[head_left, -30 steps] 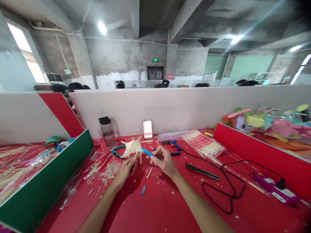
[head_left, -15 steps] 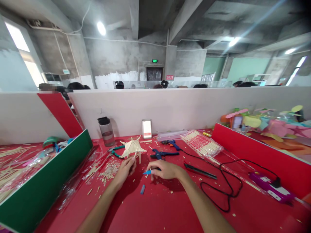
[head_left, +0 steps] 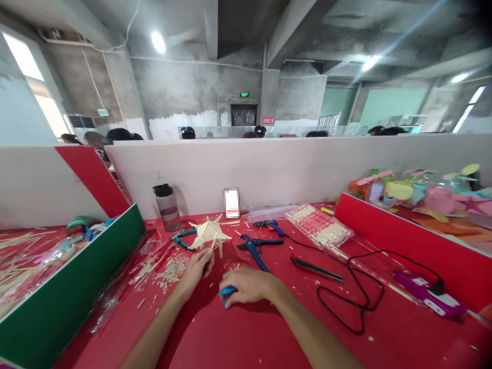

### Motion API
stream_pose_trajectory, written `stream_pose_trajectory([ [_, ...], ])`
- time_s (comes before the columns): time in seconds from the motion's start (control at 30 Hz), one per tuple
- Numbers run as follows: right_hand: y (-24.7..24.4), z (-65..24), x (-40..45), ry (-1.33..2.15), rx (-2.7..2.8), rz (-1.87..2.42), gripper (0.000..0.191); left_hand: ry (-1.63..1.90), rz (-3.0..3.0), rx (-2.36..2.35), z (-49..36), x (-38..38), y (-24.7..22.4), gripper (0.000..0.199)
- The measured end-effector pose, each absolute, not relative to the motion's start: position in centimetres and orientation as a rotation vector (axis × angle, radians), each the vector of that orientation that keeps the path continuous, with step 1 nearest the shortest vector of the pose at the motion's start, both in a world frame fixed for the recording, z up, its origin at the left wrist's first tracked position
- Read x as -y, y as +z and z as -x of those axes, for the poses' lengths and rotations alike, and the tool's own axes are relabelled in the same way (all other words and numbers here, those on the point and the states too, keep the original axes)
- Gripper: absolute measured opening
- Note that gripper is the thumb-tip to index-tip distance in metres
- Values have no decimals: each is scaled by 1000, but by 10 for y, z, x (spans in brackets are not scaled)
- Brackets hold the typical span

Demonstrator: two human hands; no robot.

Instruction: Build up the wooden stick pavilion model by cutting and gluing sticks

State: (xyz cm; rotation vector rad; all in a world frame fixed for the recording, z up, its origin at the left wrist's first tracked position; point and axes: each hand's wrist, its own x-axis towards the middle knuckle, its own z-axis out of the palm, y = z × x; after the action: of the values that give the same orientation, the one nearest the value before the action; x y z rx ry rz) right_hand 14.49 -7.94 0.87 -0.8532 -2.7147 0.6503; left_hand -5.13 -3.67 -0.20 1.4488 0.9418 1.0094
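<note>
My left hand has its fingers closed around a thin leg of a small roofed model made of pale wooden sticks. The roof of the model points up and its corners flare out. Low over the red table, my right hand is curled with a blue pen in its fingers. Its fingertips are down at a small blue cap, partly covered by them. A blue-handled cutter lies just beyond my right hand. Green-handled pliers rest beside the model.
Wood chips lie scattered left of my left hand. A bottle and a phone stand at the back partition. At right are a glue gun, bagged sticks, a black utility knife and a purple power strip with a looped cord.
My right hand has moved down and slightly left with the blue pen, to the blue cap on the table. The cutter's handle shows more now. My left hand stays at the model.
</note>
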Motion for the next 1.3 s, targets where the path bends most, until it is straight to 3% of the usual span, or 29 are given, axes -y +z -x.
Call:
stream_pose_trajectory([
  [0.27,14,-150,77,745,2293,913,7,990,-1416,-885,56,41,-3,48],
  [0.5,25,-150,79,672,1929,912,14,914,-1338,-747,52,49,-1,42],
  [1.13,17,-147,80,649,2059,983,16,881,-1226,-772,40,57,1,43],
  [1.3,27,-168,81,928,2272,1019,15,877,-1411,-820,43,54,0,44],
])
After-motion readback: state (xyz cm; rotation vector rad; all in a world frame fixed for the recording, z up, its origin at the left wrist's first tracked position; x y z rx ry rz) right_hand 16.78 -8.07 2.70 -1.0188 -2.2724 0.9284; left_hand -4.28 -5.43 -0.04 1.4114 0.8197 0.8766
